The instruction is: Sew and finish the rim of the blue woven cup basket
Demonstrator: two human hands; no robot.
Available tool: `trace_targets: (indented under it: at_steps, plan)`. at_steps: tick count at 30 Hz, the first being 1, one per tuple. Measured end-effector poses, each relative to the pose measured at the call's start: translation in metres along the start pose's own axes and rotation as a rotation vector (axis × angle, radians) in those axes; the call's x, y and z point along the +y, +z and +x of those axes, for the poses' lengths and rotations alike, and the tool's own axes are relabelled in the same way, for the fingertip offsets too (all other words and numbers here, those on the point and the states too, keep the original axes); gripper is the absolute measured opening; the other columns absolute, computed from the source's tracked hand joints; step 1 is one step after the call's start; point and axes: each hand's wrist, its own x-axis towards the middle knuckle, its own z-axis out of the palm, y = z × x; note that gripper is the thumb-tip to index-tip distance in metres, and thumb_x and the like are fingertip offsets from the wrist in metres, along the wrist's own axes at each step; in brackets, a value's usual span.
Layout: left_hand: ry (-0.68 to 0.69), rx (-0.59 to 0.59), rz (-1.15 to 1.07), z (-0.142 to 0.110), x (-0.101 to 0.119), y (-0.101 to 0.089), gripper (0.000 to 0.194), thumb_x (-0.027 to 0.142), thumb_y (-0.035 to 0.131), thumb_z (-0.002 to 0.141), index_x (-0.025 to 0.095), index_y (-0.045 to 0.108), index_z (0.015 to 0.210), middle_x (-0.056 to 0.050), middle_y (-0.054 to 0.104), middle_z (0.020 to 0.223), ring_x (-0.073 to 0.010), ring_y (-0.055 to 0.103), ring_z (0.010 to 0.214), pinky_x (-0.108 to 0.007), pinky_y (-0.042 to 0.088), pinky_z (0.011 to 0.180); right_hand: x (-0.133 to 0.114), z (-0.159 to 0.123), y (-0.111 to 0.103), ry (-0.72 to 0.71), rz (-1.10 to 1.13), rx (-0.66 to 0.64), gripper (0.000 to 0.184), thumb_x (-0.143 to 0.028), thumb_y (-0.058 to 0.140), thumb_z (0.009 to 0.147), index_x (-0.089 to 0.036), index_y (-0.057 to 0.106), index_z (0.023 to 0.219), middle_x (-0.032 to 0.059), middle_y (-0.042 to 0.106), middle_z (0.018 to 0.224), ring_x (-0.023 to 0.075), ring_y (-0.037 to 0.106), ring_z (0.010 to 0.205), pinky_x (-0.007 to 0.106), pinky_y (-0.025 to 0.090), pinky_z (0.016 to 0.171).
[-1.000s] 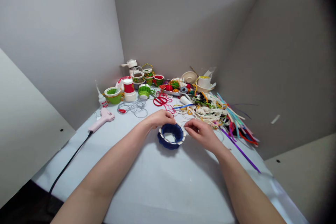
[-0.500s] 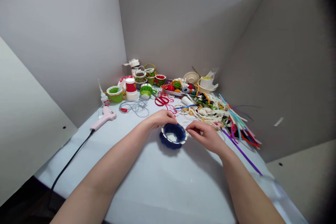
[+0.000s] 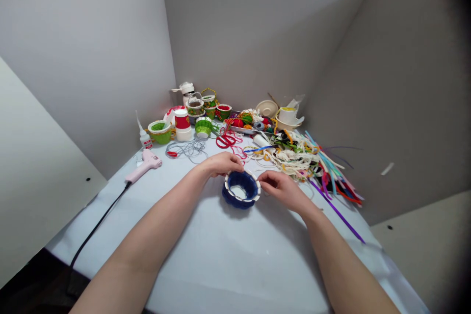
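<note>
A small round basket point(image 3: 241, 190), woven in dark blue with a white scalloped rim, sits on the white table point(image 3: 228, 255) in front of me. My left hand point(image 3: 222, 163) is curled at the basket's far left rim, fingers closed on it. At the right rim, my right hand point(image 3: 280, 188) pinches a thin pale strand, too fine to name surely. Both forearms reach in from the bottom of the view.
A pink glue gun point(image 3: 143, 166) with a black cord lies left. A glue bottle point(image 3: 145, 138), finished woven cups point(image 3: 160, 132), red scissors point(image 3: 225, 141) and a tray of yarn point(image 3: 250, 121) crowd the back. Coloured strips and cords point(image 3: 316, 162) pile at right. Grey partition walls enclose the table.
My hands have stayed at the basket, the right one shifting slightly closer to the rim. The camera view has drifted a little.
</note>
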Motion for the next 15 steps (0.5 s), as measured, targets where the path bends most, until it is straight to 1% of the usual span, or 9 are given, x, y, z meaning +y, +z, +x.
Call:
trace_targets:
  at_steps: [4,8,10,12,13,15]
  plan:
    - [-0.016,-0.018,0.008,0.002,-0.002,-0.001,0.03,0.04,0.069,0.06,0.017,0.063,0.078,0.007,0.043,0.053,-0.0048,0.033,0.041,-0.02,0.02,0.038,0.003,0.002,0.003,0.034,0.07,-0.016,0.02,-0.033,0.051,0.084,-0.017,0.063,0.083,0.0008,0.062,0.073,0.0118,0.05,0.062,0.022,0.039,0.056]
    - [0.002,-0.028,-0.001,0.002,-0.003,-0.001,0.03,0.04,0.068,0.06,0.017,0.063,0.078,0.007,0.042,0.053,-0.0052,0.033,0.043,-0.02,0.021,0.04,0.004,0.002,0.0,0.059,0.094,-0.034,0.027,-0.036,0.045,0.088,-0.017,0.065,0.086,0.0011,0.063,0.075,0.0128,0.053,0.066,0.023,0.04,0.059]
    - [0.004,-0.026,0.009,0.0,-0.002,-0.001,0.03,0.04,0.067,0.061,0.017,0.063,0.078,0.007,0.042,0.053,-0.0054,0.033,0.043,-0.02,0.02,0.04,0.004,0.002,-0.001,0.055,0.084,0.005,0.029,-0.037,0.044,0.09,-0.018,0.065,0.09,0.0025,0.065,0.082,0.0147,0.057,0.074,0.025,0.043,0.067]
    - [0.006,-0.016,0.019,-0.001,0.0,-0.001,0.029,0.04,0.066,0.061,0.017,0.063,0.078,0.007,0.042,0.053,-0.0056,0.033,0.043,-0.02,0.02,0.039,0.004,0.004,-0.002,0.043,0.069,0.084,0.029,-0.039,0.044,0.09,-0.018,0.065,0.093,0.0039,0.067,0.091,0.0168,0.059,0.085,0.028,0.044,0.078]
    - [0.005,-0.011,0.025,-0.002,0.001,0.0,0.028,0.04,0.066,0.061,0.016,0.063,0.077,0.006,0.042,0.053,-0.0056,0.034,0.043,-0.02,0.02,0.04,0.003,0.006,-0.003,0.041,0.06,0.122,0.03,-0.04,0.045,0.089,-0.018,0.065,0.094,0.0045,0.067,0.094,0.0177,0.059,0.089,0.029,0.043,0.081]
    - [-0.002,-0.005,0.038,-0.002,0.002,-0.001,0.028,0.039,0.066,0.061,0.016,0.063,0.076,0.006,0.043,0.054,-0.0058,0.034,0.044,-0.019,0.021,0.04,0.001,0.012,-0.003,0.051,0.041,0.171,0.031,-0.042,0.047,0.088,-0.018,0.066,0.092,0.0051,0.067,0.092,0.0186,0.059,0.087,0.03,0.044,0.079]
